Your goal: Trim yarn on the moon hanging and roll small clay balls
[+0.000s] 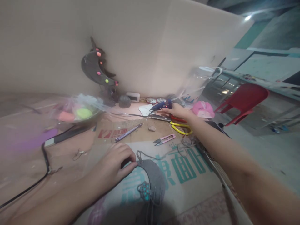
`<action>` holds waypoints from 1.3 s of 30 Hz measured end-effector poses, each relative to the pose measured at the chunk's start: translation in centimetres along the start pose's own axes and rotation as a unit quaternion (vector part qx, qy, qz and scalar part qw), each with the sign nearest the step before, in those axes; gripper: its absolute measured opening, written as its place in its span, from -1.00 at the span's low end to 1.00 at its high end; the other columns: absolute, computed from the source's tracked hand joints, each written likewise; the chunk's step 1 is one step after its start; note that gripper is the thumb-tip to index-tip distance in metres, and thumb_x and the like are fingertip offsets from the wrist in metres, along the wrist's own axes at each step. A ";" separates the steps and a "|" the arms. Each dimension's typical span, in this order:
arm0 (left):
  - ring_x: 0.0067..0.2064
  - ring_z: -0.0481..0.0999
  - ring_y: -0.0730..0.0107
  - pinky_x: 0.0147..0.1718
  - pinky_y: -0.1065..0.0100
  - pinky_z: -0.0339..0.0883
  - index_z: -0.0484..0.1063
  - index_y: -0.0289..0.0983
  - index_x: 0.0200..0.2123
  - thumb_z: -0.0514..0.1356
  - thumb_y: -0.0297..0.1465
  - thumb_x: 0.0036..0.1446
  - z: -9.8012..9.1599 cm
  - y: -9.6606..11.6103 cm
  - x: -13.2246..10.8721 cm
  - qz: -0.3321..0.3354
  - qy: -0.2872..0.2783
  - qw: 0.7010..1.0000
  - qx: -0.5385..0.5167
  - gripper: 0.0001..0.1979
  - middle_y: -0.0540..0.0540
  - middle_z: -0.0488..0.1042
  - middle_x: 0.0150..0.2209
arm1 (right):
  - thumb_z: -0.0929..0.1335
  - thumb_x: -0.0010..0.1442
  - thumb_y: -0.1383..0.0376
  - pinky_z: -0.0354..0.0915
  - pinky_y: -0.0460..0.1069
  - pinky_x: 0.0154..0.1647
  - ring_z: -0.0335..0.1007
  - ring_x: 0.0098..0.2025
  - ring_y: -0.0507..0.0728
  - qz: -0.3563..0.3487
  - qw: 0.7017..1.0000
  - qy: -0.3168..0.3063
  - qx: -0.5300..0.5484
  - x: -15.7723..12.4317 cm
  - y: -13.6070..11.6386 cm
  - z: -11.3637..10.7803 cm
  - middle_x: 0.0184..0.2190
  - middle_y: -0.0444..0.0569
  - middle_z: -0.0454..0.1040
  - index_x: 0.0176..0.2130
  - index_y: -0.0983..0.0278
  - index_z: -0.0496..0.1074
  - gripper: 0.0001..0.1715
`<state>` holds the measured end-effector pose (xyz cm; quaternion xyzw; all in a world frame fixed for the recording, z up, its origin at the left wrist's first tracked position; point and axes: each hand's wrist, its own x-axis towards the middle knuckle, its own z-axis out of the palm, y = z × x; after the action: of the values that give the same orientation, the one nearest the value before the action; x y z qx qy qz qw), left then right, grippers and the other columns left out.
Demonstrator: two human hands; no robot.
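My left hand (118, 162) is closed at the upper tip of a grey crescent moon (156, 178), thumb and forefinger pinching it. The crescent lies on printed cardboard, with grey cord looped at its tip and more cord hanging at its lower end. A small turquoise-and-grey bundle (144, 190) sits inside its curve. Farther back, my right hand (177, 111) is wrapped round a dark blue glue gun (162, 105), whose nozzle points left over a white pad (145, 110). The fingers of that hand are partly hidden behind the gun.
Pink thread snips (165, 139), yellow-handled scissors (181, 128), a purple pen (128, 132) and a small stone-like lump (152, 128) lie between my hands. A bowl of coloured balls (84, 114) stands left. Another crescent (93, 67) with pompoms leans against the wall. A red chair (246, 100) stands right.
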<state>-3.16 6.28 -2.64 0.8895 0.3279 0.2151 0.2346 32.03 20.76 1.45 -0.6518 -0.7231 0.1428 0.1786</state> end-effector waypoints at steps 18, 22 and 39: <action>-0.19 0.42 0.27 -0.14 0.22 0.22 0.45 -0.23 -0.33 0.19 -0.30 0.27 -0.1 -0.1 0.2 0.001 0.005 1.000 -0.008 -0.85 -0.04 0.50 -0.31 | 0.27 0.39 0.26 0.39 0.05 -0.17 0.47 -0.16 0.18 -0.330 0.928 -0.003 -0.172 -13.7 -3.4 2.7 -0.15 0.14 0.53 0.03 0.33 0.48 -0.68; -0.18 0.41 0.28 -0.11 0.23 0.20 0.46 -0.22 -0.33 0.20 -0.28 0.26 -0.1 0.0 0.2 0.008 0.011 1.000 -0.005 -0.84 -0.02 0.50 -0.30 | 0.22 0.40 0.30 0.33 0.01 -0.30 0.46 -0.31 0.16 -0.342 0.917 0.034 -0.203 -13.9 -3.2 3.0 -0.32 0.09 0.55 -0.12 0.36 0.50 -0.70; -0.18 0.42 0.26 -0.14 0.25 0.17 0.47 -0.23 -0.34 0.20 -0.29 0.25 -0.3 -0.2 0.5 0.025 0.002 1.000 0.006 -0.84 -0.03 0.51 -0.32 | 0.24 0.41 0.28 0.25 -0.02 -0.28 0.40 -0.32 0.11 -0.311 0.949 -0.026 -0.047 -17.7 -8.0 4.8 -0.38 -0.01 0.51 -0.12 0.33 0.46 -0.76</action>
<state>-3.11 6.84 -2.39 0.8984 0.3072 0.2211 0.2227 24.36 2.43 -0.58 -0.3986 -0.9000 0.0634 0.1644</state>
